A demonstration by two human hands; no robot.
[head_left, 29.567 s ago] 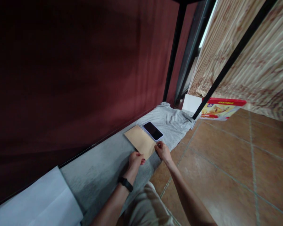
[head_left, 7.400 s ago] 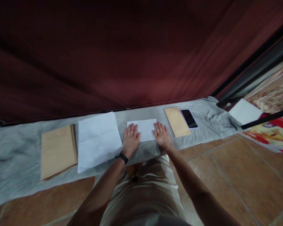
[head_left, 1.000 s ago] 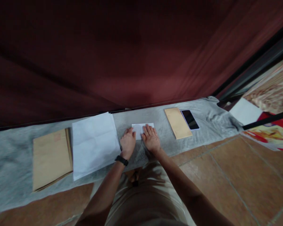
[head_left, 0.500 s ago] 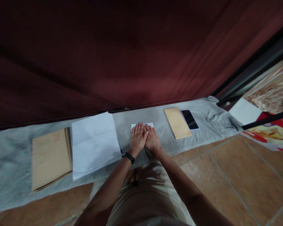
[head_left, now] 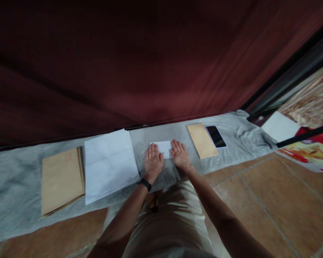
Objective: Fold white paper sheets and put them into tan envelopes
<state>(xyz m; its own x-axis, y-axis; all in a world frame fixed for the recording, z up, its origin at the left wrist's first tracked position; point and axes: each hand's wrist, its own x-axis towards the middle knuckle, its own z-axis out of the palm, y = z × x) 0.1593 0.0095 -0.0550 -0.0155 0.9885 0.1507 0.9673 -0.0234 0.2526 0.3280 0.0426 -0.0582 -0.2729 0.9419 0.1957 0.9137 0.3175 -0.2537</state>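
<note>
A small folded white paper [head_left: 164, 148] lies on the grey cloth [head_left: 21, 179] in front of me. My left hand [head_left: 152, 162], with a black wristband, lies flat with its fingers on the paper's left end. My right hand [head_left: 180, 154] lies flat on the paper's right end. Neither hand grips anything. To the left lies a stack of larger white sheets [head_left: 109, 164], and beyond it a pile of brown envelopes [head_left: 61, 178]. To the right lie a single brown envelope [head_left: 202, 139] and a dark-screened phone [head_left: 215, 136].
A dark red curtain [head_left: 140, 61] hangs right behind the cloth. Brown floor tiles [head_left: 271, 200] spread to the right. A white sheet [head_left: 280, 126] and a red and yellow box [head_left: 309, 148] lie at far right, under black frame bars [head_left: 304, 135].
My hands, pressed together over the middle of the folded paper half a second ago, have slid apart to its two ends. The paper is much smaller than several seconds ago.
</note>
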